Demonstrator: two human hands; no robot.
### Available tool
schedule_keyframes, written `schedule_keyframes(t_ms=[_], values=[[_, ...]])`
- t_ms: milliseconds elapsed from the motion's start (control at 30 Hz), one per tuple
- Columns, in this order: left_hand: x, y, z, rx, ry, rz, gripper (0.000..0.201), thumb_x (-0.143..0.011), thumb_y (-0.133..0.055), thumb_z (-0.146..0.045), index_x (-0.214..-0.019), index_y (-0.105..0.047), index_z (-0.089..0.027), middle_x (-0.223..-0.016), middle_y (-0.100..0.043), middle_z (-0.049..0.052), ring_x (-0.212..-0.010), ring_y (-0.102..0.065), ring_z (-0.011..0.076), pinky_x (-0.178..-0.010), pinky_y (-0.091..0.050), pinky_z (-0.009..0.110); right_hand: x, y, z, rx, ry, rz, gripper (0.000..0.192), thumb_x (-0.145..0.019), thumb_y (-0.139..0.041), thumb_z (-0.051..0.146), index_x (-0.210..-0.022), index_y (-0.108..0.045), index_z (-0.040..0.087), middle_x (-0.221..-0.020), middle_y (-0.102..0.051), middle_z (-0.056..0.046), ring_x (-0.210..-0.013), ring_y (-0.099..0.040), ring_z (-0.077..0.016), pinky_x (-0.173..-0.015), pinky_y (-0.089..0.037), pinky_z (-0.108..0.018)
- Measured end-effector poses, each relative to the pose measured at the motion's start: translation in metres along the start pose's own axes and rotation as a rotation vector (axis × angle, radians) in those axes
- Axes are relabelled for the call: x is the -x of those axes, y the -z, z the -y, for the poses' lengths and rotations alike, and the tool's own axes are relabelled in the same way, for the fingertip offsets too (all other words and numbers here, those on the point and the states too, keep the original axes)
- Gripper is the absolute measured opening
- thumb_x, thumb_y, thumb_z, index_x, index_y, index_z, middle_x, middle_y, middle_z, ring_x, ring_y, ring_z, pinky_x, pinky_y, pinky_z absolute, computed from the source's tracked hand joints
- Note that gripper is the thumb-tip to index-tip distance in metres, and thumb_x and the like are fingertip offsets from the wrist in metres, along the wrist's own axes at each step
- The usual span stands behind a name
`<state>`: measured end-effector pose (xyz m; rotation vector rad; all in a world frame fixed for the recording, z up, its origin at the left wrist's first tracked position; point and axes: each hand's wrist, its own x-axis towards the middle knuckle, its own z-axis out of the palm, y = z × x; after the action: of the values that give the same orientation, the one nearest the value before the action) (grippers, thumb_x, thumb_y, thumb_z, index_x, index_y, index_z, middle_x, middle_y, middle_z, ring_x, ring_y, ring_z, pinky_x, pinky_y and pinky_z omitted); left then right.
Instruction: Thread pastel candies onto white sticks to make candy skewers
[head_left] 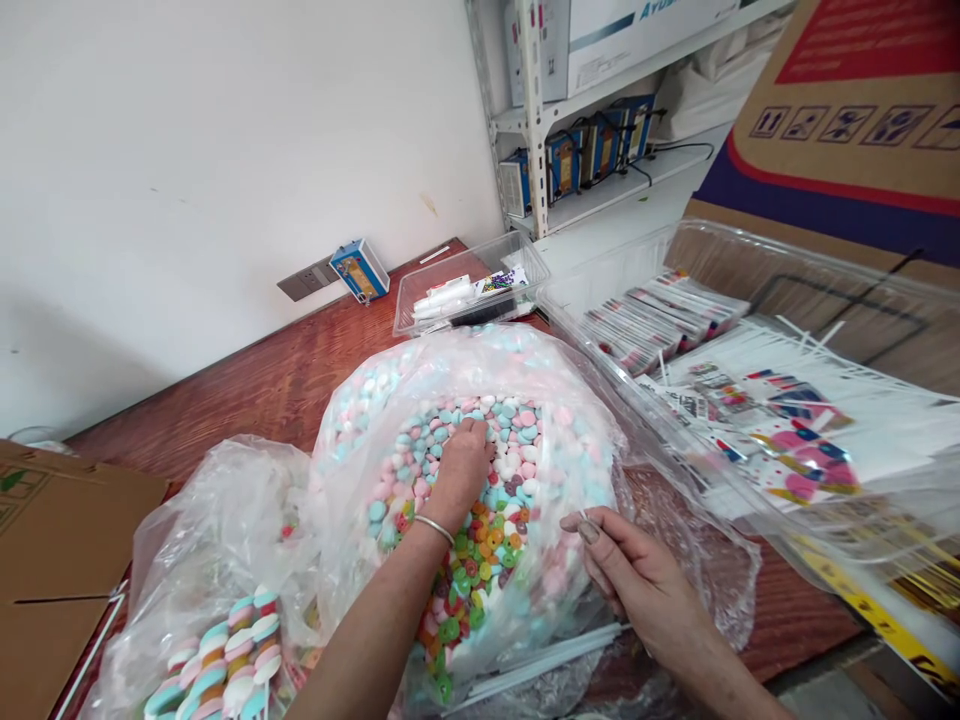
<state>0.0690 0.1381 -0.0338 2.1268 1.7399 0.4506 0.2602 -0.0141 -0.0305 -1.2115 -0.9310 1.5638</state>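
Observation:
A large clear plastic bag [517,350] lies open, full of pink, blue and white marshmallows [514,440]. Ring-shaped gummy candies [480,560] in green, orange and red are heaped in its near part. My left hand [466,462] reaches in among the marshmallows with curled fingers; whatever they grip is hidden. At the bag's right side, my right hand [626,565] pinches what looks like a thin white stick, mostly covered by the fingers. More white sticks [544,660] lie below it, along the bag's near edge.
Finished marshmallow-and-gummy skewers [225,655] lie in plastic at the lower left, beside a cardboard box [67,550]. A large clear bin [622,370] on the right holds printed packets and white sticks. A smaller clear tray [405,320] stands behind the bag.

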Motion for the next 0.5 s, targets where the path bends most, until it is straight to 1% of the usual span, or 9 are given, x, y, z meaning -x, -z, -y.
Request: schedule_keyframes(t_ms=[100,167,233,267,300,367,433,467,500], values=[[-0.006,0.006,-0.001,0.102,0.046,-0.024,0.015,-0.079,-0.060,-0.010,-0.092,-0.065,-0.017,-0.102,-0.064,0.011,-0.097,-0.059,0.0237,-0.090,-0.045,0.037,0.000,0.003,0.000,0.066,0.040,-0.017,0.043,-0.091,-0.052,0.059,-0.103,-0.066,0.020,-0.054,-0.034,0.008,-0.046,-0.028,-0.0084,-0.039,-0.020,-0.018],[-0.007,0.014,-0.004,0.201,0.086,-0.027,0.012,-0.080,-0.062,-0.016,-0.091,-0.066,-0.016,-0.090,-0.067,0.009,-0.088,-0.061,0.0223,-0.085,-0.049,0.037,0.000,0.004,0.003,0.155,0.087,-0.037,0.042,-0.092,-0.049,0.056,-0.103,-0.068,0.020,-0.056,-0.041,0.006,-0.046,-0.034,-0.0094,-0.040,-0.024,-0.019],[0.001,0.022,-0.008,0.305,0.113,-0.008,0.019,-0.085,-0.060,-0.027,-0.098,-0.066,-0.015,-0.082,-0.068,0.007,-0.077,-0.064,0.0195,-0.075,-0.053,0.034,0.000,0.004,0.009,0.281,0.146,-0.058,0.041,-0.094,-0.046,0.052,-0.105,-0.069,0.020,-0.061,-0.052,0.002,-0.050,-0.044,-0.0119,-0.043,-0.031,-0.021],[0.007,0.026,-0.011,0.375,0.119,0.005,0.026,-0.087,-0.057,-0.033,-0.104,-0.065,-0.014,-0.082,-0.069,0.006,-0.075,-0.065,0.0180,-0.071,-0.054,0.032,-0.001,0.003,0.013,0.352,0.177,-0.066,0.040,-0.095,-0.045,0.050,-0.109,-0.068,0.020,-0.065,-0.057,0.001,-0.055,-0.050,-0.0138,-0.046,-0.036,-0.022],[0.015,0.030,-0.014,0.484,0.128,0.019,0.031,-0.088,-0.056,-0.037,-0.108,-0.064,-0.014,-0.085,-0.069,0.007,-0.074,-0.066,0.0169,-0.070,-0.054,0.031,-0.001,0.001,0.018,0.422,0.207,-0.066,0.039,-0.095,-0.045,0.047,-0.113,-0.067,0.020,-0.070,-0.062,-0.001,-0.061,-0.056,-0.0161,-0.051,-0.041,-0.024],[0.034,0.035,-0.022,0.815,0.177,0.029,0.037,-0.085,-0.062,-0.042,-0.110,-0.064,-0.015,-0.093,-0.069,0.006,-0.077,-0.067,0.0152,-0.073,-0.055,0.030,-0.001,-0.004,0.027,0.536,0.259,-0.032,0.038,-0.095,-0.044,0.040,-0.119,-0.064,0.019,-0.079,-0.068,-0.003,-0.072,-0.063,-0.0200,-0.063,-0.047,-0.027],[0.053,0.038,-0.030,1.178,0.260,0.015,0.037,-0.077,-0.073,-0.040,-0.104,-0.066,-0.016,-0.094,-0.068,0.005,-0.077,-0.066,0.0135,-0.077,-0.055,0.030,-0.002,-0.013,0.035,0.590,0.277,0.052,0.035,-0.095,-0.041,0.034,-0.118,-0.064,0.020,-0.082,-0.070,-0.003,-0.076,-0.064,-0.0207,-0.069,-0.048,-0.029],[0.061,0.039,-0.034,1.304,0.296,0.000,0.036,-0.074,-0.077,-0.038,-0.101,-0.067,-0.015,-0.092,-0.068,0.004,-0.075,-0.065,0.0125,-0.077,-0.055,0.029,-0.002,-0.017,0.038,0.595,0.273,0.103,0.034,-0.095,-0.039,0.032,-0.116,-0.064,0.020,-0.082,-0.070,-0.003,-0.075,-0.064,-0.0202,-0.070,-0.048,-0.029],[0.068,0.039,-0.037,1.369,0.320,-0.018,0.035,-0.072,-0.079,-0.036,-0.098,-0.068,-0.015,-0.090,-0.067,0.004,-0.073,-0.064,0.0116,-0.076,-0.054,0.028,-0.002,-0.022,0.040,0.591,0.267,0.147,0.034,-0.096,-0.038,0.030,-0.113,-0.065,0.020,-0.081,-0.069,-0.002,-0.074,-0.063,-0.0195,-0.070,-0.048,-0.028]])
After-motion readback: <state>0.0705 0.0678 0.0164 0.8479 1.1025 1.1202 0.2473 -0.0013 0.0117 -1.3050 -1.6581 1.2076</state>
